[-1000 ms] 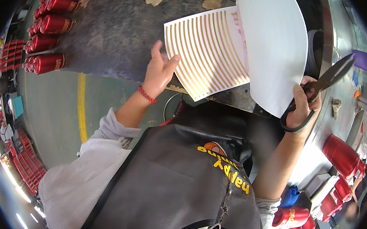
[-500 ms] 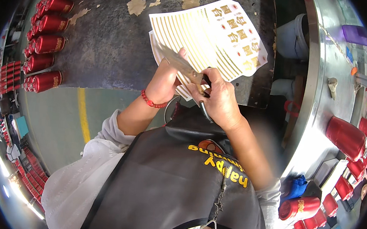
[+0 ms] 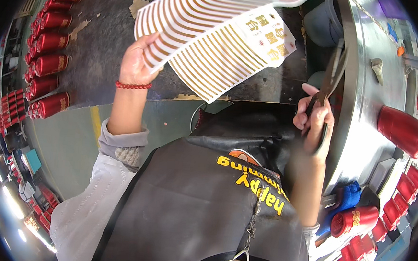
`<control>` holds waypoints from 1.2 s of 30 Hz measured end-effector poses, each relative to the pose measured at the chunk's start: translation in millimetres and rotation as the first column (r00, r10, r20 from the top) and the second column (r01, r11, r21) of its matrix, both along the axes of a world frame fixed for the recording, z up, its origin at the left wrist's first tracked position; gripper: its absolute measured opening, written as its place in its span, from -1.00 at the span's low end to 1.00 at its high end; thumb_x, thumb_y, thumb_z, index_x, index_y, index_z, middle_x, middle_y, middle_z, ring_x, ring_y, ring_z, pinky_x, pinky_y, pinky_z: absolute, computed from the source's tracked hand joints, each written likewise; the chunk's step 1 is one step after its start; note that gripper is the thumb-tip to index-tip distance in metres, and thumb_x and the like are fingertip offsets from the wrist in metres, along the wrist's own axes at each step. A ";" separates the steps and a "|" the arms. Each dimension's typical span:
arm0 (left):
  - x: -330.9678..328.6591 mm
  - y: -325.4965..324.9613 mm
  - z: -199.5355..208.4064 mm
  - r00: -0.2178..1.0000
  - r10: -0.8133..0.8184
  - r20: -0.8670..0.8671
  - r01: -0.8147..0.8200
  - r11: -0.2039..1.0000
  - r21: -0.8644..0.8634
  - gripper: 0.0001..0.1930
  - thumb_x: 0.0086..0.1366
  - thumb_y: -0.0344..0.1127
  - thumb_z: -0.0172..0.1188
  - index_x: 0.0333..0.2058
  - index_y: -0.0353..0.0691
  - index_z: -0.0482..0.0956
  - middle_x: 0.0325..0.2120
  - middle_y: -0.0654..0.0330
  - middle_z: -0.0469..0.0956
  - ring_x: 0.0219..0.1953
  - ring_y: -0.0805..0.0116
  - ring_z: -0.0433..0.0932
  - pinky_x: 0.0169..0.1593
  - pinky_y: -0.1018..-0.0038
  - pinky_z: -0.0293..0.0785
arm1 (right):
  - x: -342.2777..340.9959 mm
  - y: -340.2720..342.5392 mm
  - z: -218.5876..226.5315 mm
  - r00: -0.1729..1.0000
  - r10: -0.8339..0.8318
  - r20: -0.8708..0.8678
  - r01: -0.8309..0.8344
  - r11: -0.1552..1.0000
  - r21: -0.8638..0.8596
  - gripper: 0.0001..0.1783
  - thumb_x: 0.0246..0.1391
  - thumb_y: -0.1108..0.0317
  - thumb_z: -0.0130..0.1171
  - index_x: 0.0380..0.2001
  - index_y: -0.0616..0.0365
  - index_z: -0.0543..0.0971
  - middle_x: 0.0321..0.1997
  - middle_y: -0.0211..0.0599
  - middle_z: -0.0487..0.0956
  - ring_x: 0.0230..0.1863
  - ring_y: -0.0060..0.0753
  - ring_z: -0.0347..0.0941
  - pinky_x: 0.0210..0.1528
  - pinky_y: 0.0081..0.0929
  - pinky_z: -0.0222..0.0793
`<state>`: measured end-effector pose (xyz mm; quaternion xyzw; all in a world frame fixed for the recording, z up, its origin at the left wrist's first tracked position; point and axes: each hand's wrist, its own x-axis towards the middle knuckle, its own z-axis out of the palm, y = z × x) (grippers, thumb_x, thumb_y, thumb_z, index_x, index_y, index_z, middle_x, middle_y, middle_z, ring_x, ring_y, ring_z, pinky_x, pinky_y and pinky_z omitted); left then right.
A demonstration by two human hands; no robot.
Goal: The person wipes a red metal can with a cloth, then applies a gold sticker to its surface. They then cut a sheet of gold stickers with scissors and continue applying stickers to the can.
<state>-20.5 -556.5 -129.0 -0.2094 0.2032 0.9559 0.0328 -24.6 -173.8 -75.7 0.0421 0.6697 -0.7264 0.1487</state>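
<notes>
The person's left hand [image 3: 138, 63] pinches a fanned stack of white label sheets [image 3: 211, 37] striped in gold, raised above the dark floor. The right hand [image 3: 314, 121], fingers curled tight, grips dark scissors [image 3: 332, 74] pointing up beside a steel workbench [image 3: 373, 104] bearing red cans [image 3: 401, 130].

The person wears a dark grey apron [image 3: 188, 202] with yellow lettering and black edging over a light grey long-sleeved top [image 3: 90, 209], its cuff pushed up the forearm. A red bead bracelet [image 3: 133, 86] circles the left wrist. A thin chain with a star charm [image 3: 252, 222] hangs down the apron.
</notes>
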 end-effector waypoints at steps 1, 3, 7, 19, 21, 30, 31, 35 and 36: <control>-2.9 -4.7 3.7 0.999 -0.030 -0.018 0.031 0.999 0.045 -0.75 0.40 -0.48 -0.09 -0.06 -0.54 0.41 -0.16 -0.12 0.59 -0.12 0.13 0.65 -0.14 0.35 0.69 | 4.4 5.9 3.3 0.998 0.067 -0.019 -0.065 0.993 0.097 -0.13 0.16 -0.35 0.03 0.11 0.35 0.41 -0.40 -0.48 0.36 -0.50 -0.72 0.17 -0.46 -0.70 0.14; -6.2 -28.6 -15.1 0.943 -0.171 -0.285 0.212 0.970 0.122 -0.58 0.40 -0.43 -0.06 0.17 -0.54 0.26 0.07 -0.15 0.48 0.11 0.05 0.51 0.24 0.14 0.42 | 20.0 15.2 -3.2 0.993 0.112 0.043 -0.117 0.978 0.171 -0.03 0.09 -0.46 0.00 0.10 0.34 0.41 -0.39 -0.48 0.36 -0.48 -0.70 0.20 -0.44 -0.70 0.17; -4.2 -7.2 2.5 0.992 0.050 -0.114 -0.065 0.990 -0.127 -0.70 0.42 -0.46 -0.14 0.02 -0.55 0.35 -0.13 -0.14 0.58 -0.10 0.11 0.64 -0.20 0.30 0.71 | 45.1 22.9 -16.6 0.974 0.130 0.185 -0.180 0.940 0.288 -0.06 0.10 -0.48 -0.04 0.03 0.32 0.46 -0.30 -0.45 0.40 -0.43 -0.69 0.19 -0.41 -0.68 0.13; -11.6 -20.9 -2.4 0.962 -0.156 -0.225 0.063 0.927 -0.370 -0.53 0.40 -0.27 -0.04 0.14 -0.56 0.34 0.01 -0.09 0.55 0.02 0.15 0.59 0.13 0.31 0.50 | 50.0 22.0 5.7 0.910 0.393 0.129 -0.408 0.906 0.115 0.16 -0.08 -0.65 -0.09 0.15 0.30 0.38 -0.25 -0.39 0.36 -0.30 -0.56 0.27 -0.25 -0.60 0.24; -14.2 -16.9 -6.4 0.977 -0.125 -0.172 0.042 0.907 -0.418 -0.50 0.40 -0.27 -0.03 0.16 -0.58 0.30 0.04 -0.11 0.53 0.03 0.13 0.59 0.13 0.31 0.51 | 49.0 18.3 7.8 0.907 0.397 0.138 -0.416 0.896 0.157 0.18 -0.08 -0.67 -0.13 0.16 0.31 0.37 -0.27 -0.40 0.35 -0.28 -0.55 0.26 -0.22 -0.60 0.24; -7.7 -8.7 -4.5 0.955 -0.168 -0.246 0.042 0.895 -0.445 -0.50 0.36 -0.36 0.01 0.18 -0.58 0.23 0.02 -0.19 0.52 -0.03 0.07 0.62 0.02 0.26 0.63 | 49.3 25.5 11.3 0.909 0.397 0.129 -0.414 0.897 0.158 0.11 0.00 -0.60 -0.10 0.09 0.38 0.41 -0.31 -0.34 0.38 -0.27 -0.46 0.28 -0.17 -0.49 0.26; -7.5 -7.9 -5.5 0.953 -0.163 -0.255 0.034 0.895 -0.444 -0.50 0.36 -0.36 0.01 0.18 -0.58 0.23 0.02 -0.19 0.51 -0.02 0.07 0.62 0.02 0.26 0.63 | 51.1 27.6 10.7 0.908 0.396 0.136 -0.415 0.894 0.166 0.11 0.00 -0.60 -0.11 0.08 0.38 0.41 -0.31 -0.33 0.38 -0.26 -0.45 0.29 -0.17 -0.49 0.26; -6.0 -9.1 -6.4 0.944 -0.163 -0.286 0.018 0.893 -0.449 -0.50 0.38 -0.36 -0.01 0.20 -0.56 0.22 0.04 -0.19 0.50 -0.01 0.07 0.62 0.02 0.26 0.62 | 58.7 28.9 12.1 0.911 0.378 0.165 -0.405 0.896 0.184 0.14 -0.03 -0.64 -0.15 0.08 0.35 0.41 -0.32 -0.33 0.38 -0.28 -0.46 0.29 -0.19 -0.50 0.26; -5.2 -8.3 -6.9 0.945 -0.160 -0.286 0.012 0.890 -0.456 -0.50 0.38 -0.36 -0.01 0.20 -0.55 0.22 0.05 -0.18 0.50 -0.01 0.08 0.61 0.03 0.26 0.62 | 58.6 27.6 13.4 0.910 0.377 0.172 -0.406 0.896 0.182 0.16 -0.07 -0.67 -0.15 0.09 0.33 0.41 -0.32 -0.36 0.36 -0.30 -0.50 0.27 -0.23 -0.53 0.25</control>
